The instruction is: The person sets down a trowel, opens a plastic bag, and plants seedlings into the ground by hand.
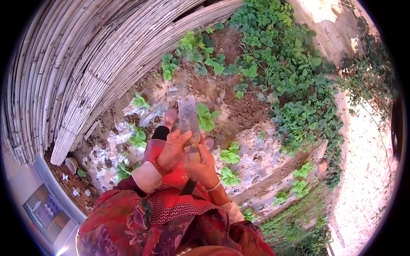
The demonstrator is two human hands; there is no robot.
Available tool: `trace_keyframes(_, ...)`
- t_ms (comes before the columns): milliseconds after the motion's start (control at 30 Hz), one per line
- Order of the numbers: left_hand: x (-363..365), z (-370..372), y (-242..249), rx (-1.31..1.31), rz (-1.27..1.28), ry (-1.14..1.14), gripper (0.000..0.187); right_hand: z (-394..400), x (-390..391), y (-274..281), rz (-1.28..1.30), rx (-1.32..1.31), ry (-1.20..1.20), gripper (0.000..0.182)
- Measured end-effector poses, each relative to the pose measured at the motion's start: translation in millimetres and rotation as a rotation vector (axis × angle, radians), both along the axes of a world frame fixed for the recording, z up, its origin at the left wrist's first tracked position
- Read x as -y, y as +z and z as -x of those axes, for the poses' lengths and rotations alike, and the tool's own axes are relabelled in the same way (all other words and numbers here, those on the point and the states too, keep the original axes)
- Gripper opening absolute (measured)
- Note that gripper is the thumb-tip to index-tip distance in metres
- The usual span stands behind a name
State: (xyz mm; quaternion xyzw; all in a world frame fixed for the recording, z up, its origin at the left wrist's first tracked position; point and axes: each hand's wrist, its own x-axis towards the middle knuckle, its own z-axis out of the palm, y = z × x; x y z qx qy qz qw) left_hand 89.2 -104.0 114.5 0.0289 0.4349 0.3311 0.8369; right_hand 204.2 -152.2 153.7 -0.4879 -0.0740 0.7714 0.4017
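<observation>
A long flat metal blade (188,114), like a cleaver or trowel, points away from me over a soil bed. My left hand (173,149) presses its fingers on the lower part of the blade. My right hand (200,168) is closed around the handle, whose dark end (188,187) sticks out below toward my red patterned clothing. A bangle sits on each wrist. My feet in pink shoes (170,118) show just beyond the hands.
Small green seedlings (206,117) grow through plastic sheeting (112,147) on brown soil. A dense leafy patch (290,72) covers the right. A stack of pale canes (85,64) lies at left, a brick edge (70,187) beneath it, a paved path (363,170) on the right.
</observation>
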Motion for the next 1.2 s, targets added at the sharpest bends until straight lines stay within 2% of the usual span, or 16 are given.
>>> trace_keyframes(67, 21.1, 6.3, -20.5, -0.104, -0.026, -0.085, 0.023, 4.3, -0.2, -7.2, 0.028, 0.077, 0.018, 0.031)
trace_keyframes(133, 30.9, 12.6, -30.8, -0.176, -0.024, -0.088, 0.021, 6.9, -1.2, -14.2, 0.149, -0.004, -0.083, 0.035)
trace_keyframes(200, 28.2, 22.4, -24.8, -0.300, -0.087, -0.253, 0.017, 10.5, 0.0, -21.5, 0.160, -0.056, -0.105, 0.035)
trace_keyframes(233, 30.3, 26.7, -30.8, -0.291, -0.077, -0.251, 0.017, 11.6, 0.2, -24.8, 0.156, -0.111, -0.138, 0.035)
trace_keyframes(300, 35.6, 39.8, -40.3, -0.395, -0.242, -0.298, 0.015, 17.2, -4.8, -28.1, 0.179, -0.103, -0.122, 0.033)
trace_keyframes(400, 31.0, 62.4, -39.0, -0.413, -0.264, -0.403, 0.020, 19.1, -8.4, -34.9, 0.236, -0.115, -0.235, 0.027)
trace_keyframes(467, 21.1, 69.0, -21.3, -0.419, -0.229, -0.468, 0.021, 16.1, -7.1, -45.9, 0.210, 0.012, -0.121, 0.025)
trace_keyframes(600, 18.3, 102.4, -33.3, -0.540, -0.175, -0.406, 0.021, 1.6, -4.0, -76.1, 0.254, 0.109, -0.310, 0.025)
trace_keyframes(733, 14.7, 124.1, -37.0, -0.651, -0.191, -0.531, 0.020, -19.2, 36.5, -114.8, 0.308, 0.184, -0.403, 0.028)
trace_keyframes(800, 18.2, 149.9, -48.0, -0.645, -0.192, -0.646, 0.021, -29.1, 57.5, -125.4, 0.392, 0.279, -0.423, 0.030)
trace_keyframes(933, 16.9, 186.9, -50.8, -0.690, -0.336, -0.880, 0.024, -33.6, 102.7, -139.7, 0.387, 0.433, -0.483, 0.030)
trace_keyframes(1000, 20.1, 207.1, -51.6, -0.948, -0.285, -1.031, 0.026, -38.0, 116.8, -131.9, 0.513, 0.411, -0.486, 0.029)
trace_keyframes(1067, 23.4, 226.3, -54.5, -0.978, -0.297, -1.011, 0.029, -41.2, 135.6, -135.3, 0.524, 0.418, -0.481, 0.029)
trace_keyframes(1133, 24.2, 242.0, -50.4, -0.943, -0.170, -1.167, 0.031, -42.0, 156.4, -135.2, 0.593, 0.521, -0.374, 0.031)
trace_keyframes(1167, 27.4, 243.4, -45.0, -0.907, -0.182, -1.164, 0.031, -39.2, 167.3, -135.1, 0.491, 0.861, -0.227, 0.028)
trace_keyframes(1200, 29.7, 244.2, -39.8, -0.915, -0.182, -1.172, 0.031, -36.8, 185.1, -142.3, 0.494, 0.851, -0.233, 0.028)
